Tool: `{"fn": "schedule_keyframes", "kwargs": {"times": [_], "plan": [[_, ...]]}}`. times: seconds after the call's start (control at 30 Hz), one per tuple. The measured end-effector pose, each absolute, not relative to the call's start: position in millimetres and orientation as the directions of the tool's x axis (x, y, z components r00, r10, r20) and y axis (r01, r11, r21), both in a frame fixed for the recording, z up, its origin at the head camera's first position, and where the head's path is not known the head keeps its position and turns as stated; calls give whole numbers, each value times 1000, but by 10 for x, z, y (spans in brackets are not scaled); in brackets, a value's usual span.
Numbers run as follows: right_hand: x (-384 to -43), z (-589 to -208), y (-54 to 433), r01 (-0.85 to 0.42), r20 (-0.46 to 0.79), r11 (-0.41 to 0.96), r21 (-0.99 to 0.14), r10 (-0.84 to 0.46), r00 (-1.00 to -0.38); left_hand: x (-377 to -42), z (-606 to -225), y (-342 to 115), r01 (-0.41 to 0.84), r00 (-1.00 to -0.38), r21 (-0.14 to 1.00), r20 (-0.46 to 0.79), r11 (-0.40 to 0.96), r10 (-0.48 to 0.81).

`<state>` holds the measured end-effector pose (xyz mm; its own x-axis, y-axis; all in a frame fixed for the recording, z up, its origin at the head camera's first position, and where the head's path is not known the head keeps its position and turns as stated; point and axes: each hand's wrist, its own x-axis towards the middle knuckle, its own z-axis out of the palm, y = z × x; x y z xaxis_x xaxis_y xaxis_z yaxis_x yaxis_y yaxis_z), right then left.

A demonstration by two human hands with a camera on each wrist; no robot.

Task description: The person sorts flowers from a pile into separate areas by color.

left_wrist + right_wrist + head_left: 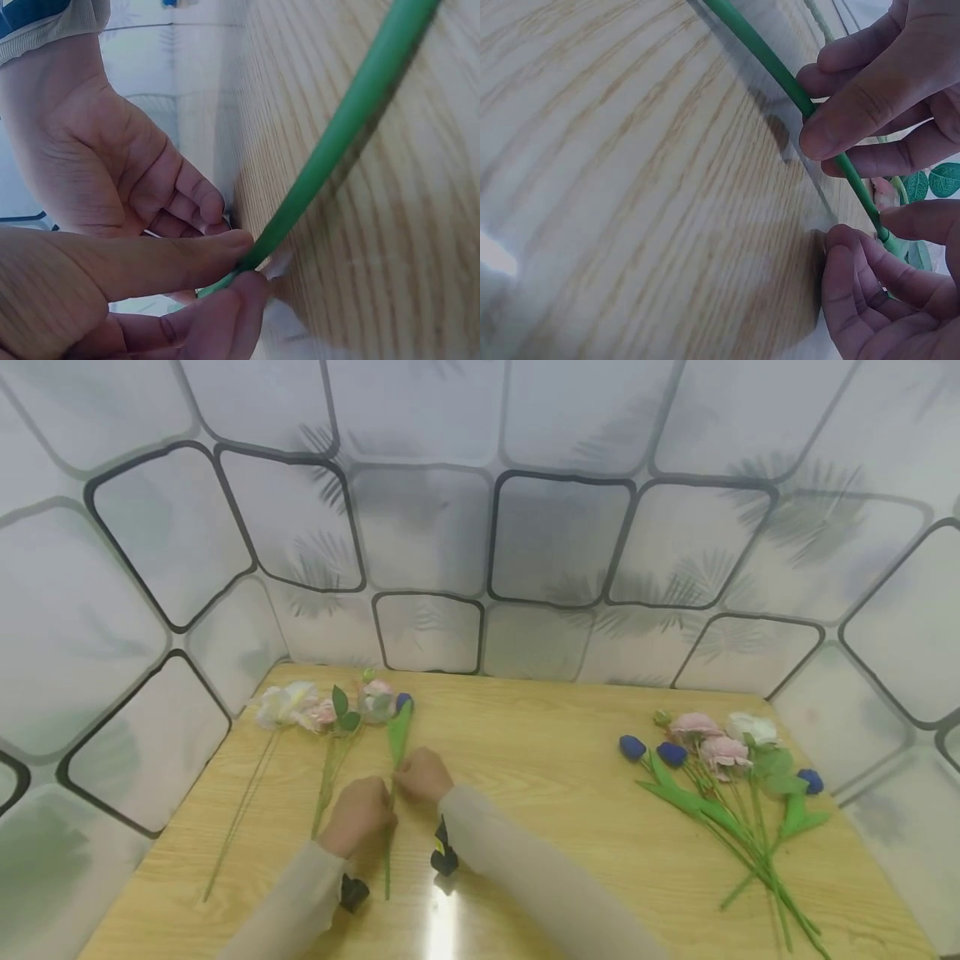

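A blue artificial tulip (404, 702) with a broad green leaf lies at the left of the wooden table. My left hand (362, 814) pinches its green stem (322, 161) between thumb and fingertips, low over the wood. Farther up that stem, close beneath the leaf, is my right hand (423, 775), its thumb and curled fingers around the stem in the right wrist view. Left of the hands lie a pink rose (322, 716) with dark leaves, a pale pink bloom (377, 702) and a white flower (285, 703) on a long bare stem.
On the table's right side lies a loose bunch with pink flowers (723, 752), a white flower (752, 728) and several blue tulips (632, 747), stems crossing. Patterned wall panels (427, 631) border the wooden table (525, 760) at the back and sides.
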<state>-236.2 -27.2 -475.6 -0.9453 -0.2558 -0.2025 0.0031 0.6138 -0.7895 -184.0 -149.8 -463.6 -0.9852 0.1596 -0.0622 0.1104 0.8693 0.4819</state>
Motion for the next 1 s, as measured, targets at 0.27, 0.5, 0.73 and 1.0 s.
{"fn": "schedule_keyframes", "kwargs": {"times": [0.27,0.5,0.73,1.0], "plan": [[-2372,-4780,-281,7,-214,625,-781,-258,-942,-1837,-4648,-1521,56,-988,499,-96,865,119],[-2375,-4786,-286,1,-213,636,-771,-258,-942,-1862,-4667,-1517,55,-987,466,-106,883,117],[-2386,-4815,-289,1,-215,633,-775,-261,-941,-1876,-4675,-1495,61,-978,443,-151,894,142],[-2377,-4810,-322,-10,-207,636,-771,-266,-942,-1879,-4674,-1493,112,-979,413,-113,904,172]]}}
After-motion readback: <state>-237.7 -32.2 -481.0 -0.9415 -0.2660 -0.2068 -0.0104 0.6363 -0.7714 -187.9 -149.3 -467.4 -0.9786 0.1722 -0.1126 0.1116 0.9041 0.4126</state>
